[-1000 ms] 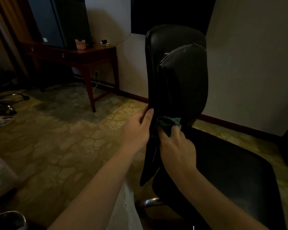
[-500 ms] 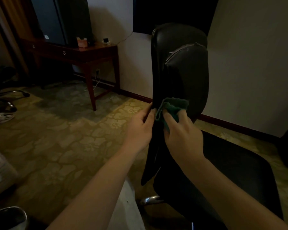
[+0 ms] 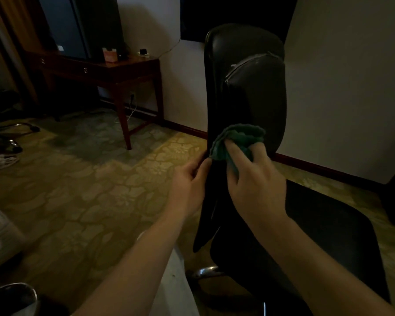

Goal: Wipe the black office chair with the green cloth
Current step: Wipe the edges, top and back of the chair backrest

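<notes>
1. Your right hand (image 3: 253, 179) is clenched around the bunched green terry cloth (image 3: 237, 142), fingers pressing it flat against the backrest so the fabric, not skin, meets the surface.
2. Just left of it, your left hand (image 3: 187, 185) pinches the backrest's near edge, likely to brace it against the push of the wiping.
3. Both hands sit low on the tall, glossy black leather office chair (image 3: 249, 92); above the cloth, the backrest rises to a pale torn seam.
4. Below your right wrist the dark seat spreads out.
5. Far off to your left stands a dark wooden desk (image 3: 114, 69) on patterned carpet.
</notes>
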`<state>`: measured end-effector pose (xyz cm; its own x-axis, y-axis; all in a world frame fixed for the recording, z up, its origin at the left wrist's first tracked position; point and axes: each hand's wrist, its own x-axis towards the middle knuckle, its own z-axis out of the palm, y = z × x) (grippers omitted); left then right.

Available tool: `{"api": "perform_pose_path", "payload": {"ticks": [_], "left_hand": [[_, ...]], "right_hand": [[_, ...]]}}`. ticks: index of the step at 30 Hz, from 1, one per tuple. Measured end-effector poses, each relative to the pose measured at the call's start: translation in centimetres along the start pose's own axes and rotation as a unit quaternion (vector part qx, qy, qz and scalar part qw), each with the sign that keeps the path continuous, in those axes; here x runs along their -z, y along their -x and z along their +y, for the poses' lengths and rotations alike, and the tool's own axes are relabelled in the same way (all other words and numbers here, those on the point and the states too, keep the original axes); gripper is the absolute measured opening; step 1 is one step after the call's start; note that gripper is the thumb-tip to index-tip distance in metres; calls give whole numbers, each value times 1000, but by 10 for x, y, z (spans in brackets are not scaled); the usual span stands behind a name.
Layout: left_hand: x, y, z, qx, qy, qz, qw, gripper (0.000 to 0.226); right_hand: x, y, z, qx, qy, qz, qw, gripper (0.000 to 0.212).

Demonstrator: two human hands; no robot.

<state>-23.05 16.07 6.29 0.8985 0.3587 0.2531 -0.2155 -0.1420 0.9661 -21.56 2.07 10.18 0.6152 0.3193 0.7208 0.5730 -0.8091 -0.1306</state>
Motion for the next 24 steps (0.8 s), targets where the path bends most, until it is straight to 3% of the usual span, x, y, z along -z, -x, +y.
{"api": "perform_pose_path", "payload": {"ticks": [10, 12, 17, 24], "left_hand": [[-4, 0, 0, 11, -13, 31, 999, 19], [-4, -1, -1, 7, -22, 29, 999, 28], [-1, 1, 0, -4, -10, 11, 1000, 32], [-2, 4, -2, 5, -18, 24, 1000, 29]], "right_hand": [[-48, 56, 7, -20, 14, -124, 992, 35], [-45, 56, 7, -30, 3, -114, 993, 33], [-13, 22, -5, -30, -31, 2, 999, 38], [-33, 32, -1, -39, -12, -69, 997, 38]]}}
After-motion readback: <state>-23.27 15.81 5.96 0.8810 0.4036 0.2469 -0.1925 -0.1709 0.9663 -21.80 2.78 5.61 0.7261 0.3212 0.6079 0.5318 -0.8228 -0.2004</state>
